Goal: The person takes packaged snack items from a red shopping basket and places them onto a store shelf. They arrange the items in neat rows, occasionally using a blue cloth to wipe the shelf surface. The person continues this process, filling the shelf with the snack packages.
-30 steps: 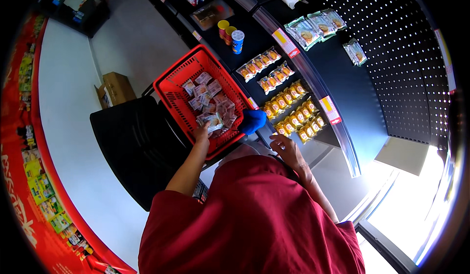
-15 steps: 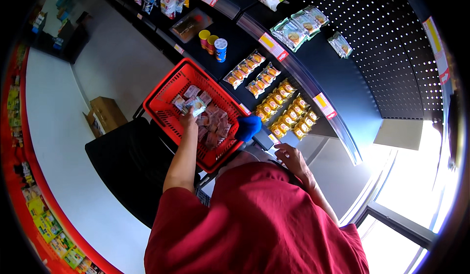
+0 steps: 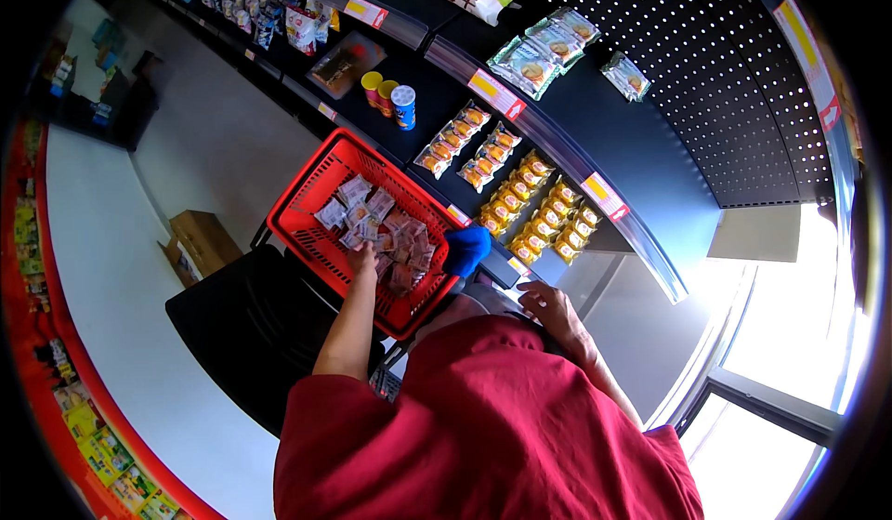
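A red plastic basket [image 3: 307, 174] stands in front of me, beside the lower shelf. Inside it lie small flat packets: pale ones [image 3: 355, 191] toward the far end, reddish-brown ones [image 3: 404, 241] nearer me. My left hand [image 3: 363, 259] reaches into the basket at its left side, fingertips down among the packets. Whether those fingers grip one is too small to make out. My right hand [image 3: 550, 308] hovers empty to the right of the basket, its fingers loosely bent and apart, below the shelf's front edge.
The lower shelf carries rows of yellow-wrapped cakes [image 3: 509, 202], packs of small cakes [image 3: 452, 139] and round canisters [image 3: 402, 108]. Green-and-white packets [image 3: 528, 65] sit on the shelf above. A blue soft-looking thing [image 3: 467, 250] is by the basket's right side. An open carton [image 3: 204, 244] stands left.
My left hand held a pale packet over the basket earlier; now it is lower and closer to me, and pale packets lie spread at the far end. My right hand stays nearly in place.
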A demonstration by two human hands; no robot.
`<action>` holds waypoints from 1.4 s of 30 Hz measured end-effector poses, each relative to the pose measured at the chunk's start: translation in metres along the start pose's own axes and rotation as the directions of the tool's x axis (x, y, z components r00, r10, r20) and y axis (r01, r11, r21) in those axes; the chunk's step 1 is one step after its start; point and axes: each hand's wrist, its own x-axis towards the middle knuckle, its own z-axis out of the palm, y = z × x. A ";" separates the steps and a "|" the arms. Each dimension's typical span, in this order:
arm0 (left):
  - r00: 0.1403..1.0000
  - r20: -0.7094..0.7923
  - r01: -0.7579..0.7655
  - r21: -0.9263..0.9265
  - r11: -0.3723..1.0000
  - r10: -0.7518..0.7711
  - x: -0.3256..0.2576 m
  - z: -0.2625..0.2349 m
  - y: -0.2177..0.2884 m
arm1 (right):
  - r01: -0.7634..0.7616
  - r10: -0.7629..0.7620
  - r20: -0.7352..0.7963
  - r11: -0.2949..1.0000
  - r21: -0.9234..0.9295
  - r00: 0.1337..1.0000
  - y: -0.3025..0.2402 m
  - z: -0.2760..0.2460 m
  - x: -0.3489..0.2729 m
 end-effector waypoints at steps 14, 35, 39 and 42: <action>0.765 0.280 -0.528 -0.244 0.814 0.580 -0.194 0.077 0.120 | 0.241 -0.239 -0.056 0.970 0.022 0.969 -0.037 -0.052 0.012; 0.139 0.682 -0.985 0.173 0.026 0.718 -0.343 0.431 0.293 | 0.439 -0.129 -0.628 0.820 0.368 0.768 -0.069 -0.293 0.183; 0.012 0.647 -0.982 0.152 -0.113 0.763 -0.328 0.464 0.286 | 0.501 -0.148 -0.653 0.769 0.396 0.743 -0.049 -0.300 0.225; 0.092 0.593 -0.994 0.102 0.039 0.800 -0.341 0.456 0.278 | 0.523 -0.161 -0.656 0.750 0.405 0.738 -0.030 -0.306 0.233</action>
